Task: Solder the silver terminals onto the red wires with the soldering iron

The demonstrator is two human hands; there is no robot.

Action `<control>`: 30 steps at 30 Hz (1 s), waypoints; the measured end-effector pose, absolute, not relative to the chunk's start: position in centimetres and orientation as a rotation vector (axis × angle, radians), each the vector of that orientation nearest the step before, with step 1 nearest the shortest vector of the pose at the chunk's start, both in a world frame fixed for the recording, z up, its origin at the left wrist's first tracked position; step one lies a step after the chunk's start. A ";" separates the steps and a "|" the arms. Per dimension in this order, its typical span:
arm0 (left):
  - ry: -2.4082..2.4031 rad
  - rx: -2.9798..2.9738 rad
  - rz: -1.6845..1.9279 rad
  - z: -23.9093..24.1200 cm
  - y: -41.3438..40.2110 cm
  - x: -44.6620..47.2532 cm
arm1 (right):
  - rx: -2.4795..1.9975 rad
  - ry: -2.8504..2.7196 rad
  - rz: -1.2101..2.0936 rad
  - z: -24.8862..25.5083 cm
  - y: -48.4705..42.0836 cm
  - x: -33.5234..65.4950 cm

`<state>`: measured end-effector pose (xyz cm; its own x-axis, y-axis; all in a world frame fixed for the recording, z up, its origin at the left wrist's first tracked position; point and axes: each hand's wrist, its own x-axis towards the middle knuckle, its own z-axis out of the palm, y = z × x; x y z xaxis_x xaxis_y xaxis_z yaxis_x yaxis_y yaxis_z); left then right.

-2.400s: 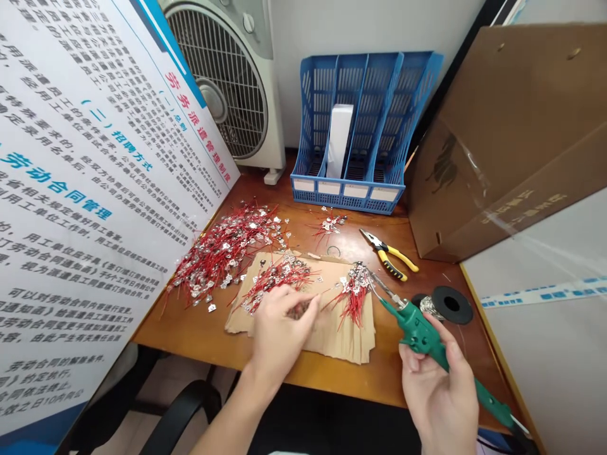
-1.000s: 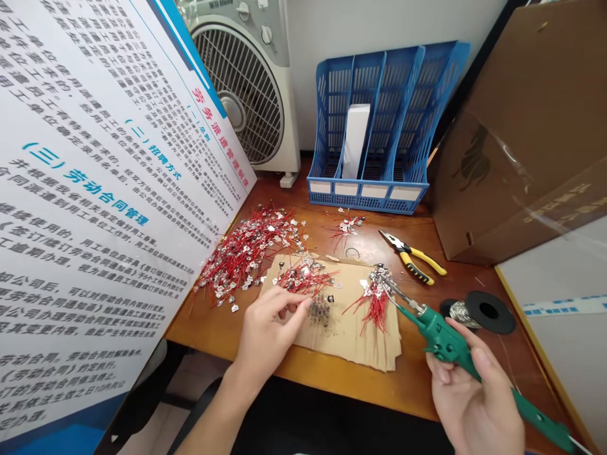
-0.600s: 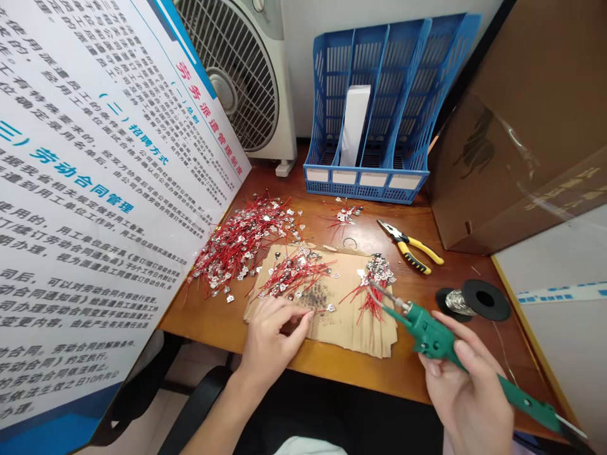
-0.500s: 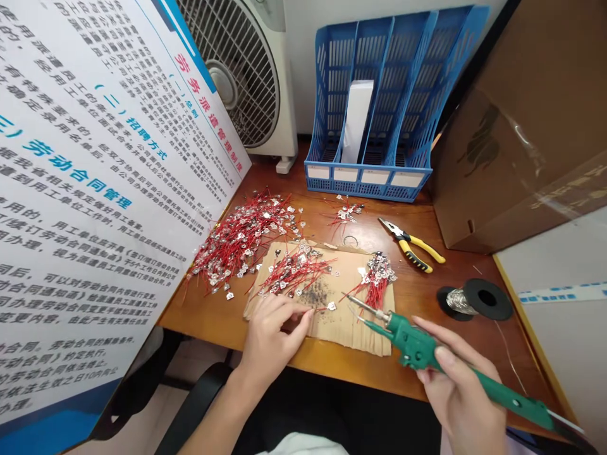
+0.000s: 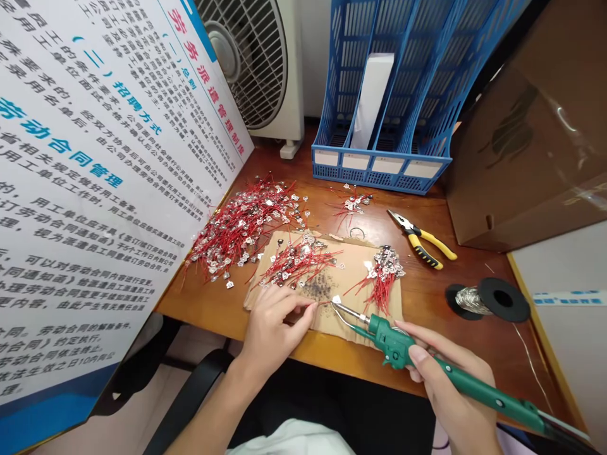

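Observation:
Between thumb and forefinger, my left hand [image 5: 277, 325] pinches a short red wire [image 5: 323, 303]. At the wire's far end is a small silver metal tab [image 5: 336, 299]. My right hand [image 5: 450, 379] is wrapped around a green soldering iron [image 5: 393, 344] with a feed tube beside its tip. The iron's tip meets the wire end by the tab; whether solder is melting there is too small to tell. Under both lies a scorched piece of cardboard [image 5: 327, 322]. On it are one heap of red wires with tabs [image 5: 296, 262] and a neater bundle [image 5: 386, 278] to the right.
A big pile of red wires with tabs [image 5: 246, 221] lies at the left, a small cluster [image 5: 353, 203] at the back. Pliers [image 5: 422, 240] and a solder spool [image 5: 488, 298] are on the right. Around stand a blue file rack [image 5: 379, 164], fan [image 5: 256, 63], cardboard box [image 5: 521, 158] and printed board [image 5: 118, 189].
My right hand has brought the soldering iron leftward, its tip now at the tab end of the wire. My left hand keeps its pinch. The whole view has shifted slightly.

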<state>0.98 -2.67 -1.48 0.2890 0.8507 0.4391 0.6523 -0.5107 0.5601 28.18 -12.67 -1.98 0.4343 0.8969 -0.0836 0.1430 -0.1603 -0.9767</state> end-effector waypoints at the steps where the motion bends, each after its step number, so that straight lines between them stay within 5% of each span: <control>1: 1.370 2.280 1.044 -1.5 -2.7 1.0 | -1.617 -0.936 0.862 -1.9 -12.7 28.1; 30: 1.343 2.302 1.080 -1.9 -2.6 1.0 | -1.593 -0.988 0.844 -2.2 -12.4 28.6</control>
